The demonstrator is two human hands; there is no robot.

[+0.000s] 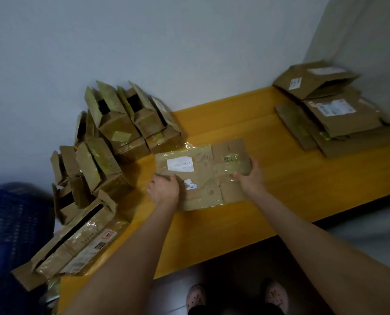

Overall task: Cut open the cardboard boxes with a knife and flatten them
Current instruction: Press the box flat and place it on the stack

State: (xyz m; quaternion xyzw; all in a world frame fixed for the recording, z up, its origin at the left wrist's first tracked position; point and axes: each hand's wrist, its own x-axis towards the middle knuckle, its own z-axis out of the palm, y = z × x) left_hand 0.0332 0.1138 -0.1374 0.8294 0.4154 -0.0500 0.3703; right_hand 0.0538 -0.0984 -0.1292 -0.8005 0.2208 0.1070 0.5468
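A flattened cardboard box (208, 173) with a white label and clear tape lies in the middle of the yellow table (280, 185). My left hand (164, 189) grips its left edge, thumb on top. My right hand (249, 177) grips its right edge, fingers curled round the side. No knife is in view.
Several opened, unflattened boxes (112, 137) are heaped at the table's left against the wall, with a long one (75, 242) near the front corner. A stack of flattened boxes (332, 114) lies at the back right. A blue crate (14, 235) stands left of the table.
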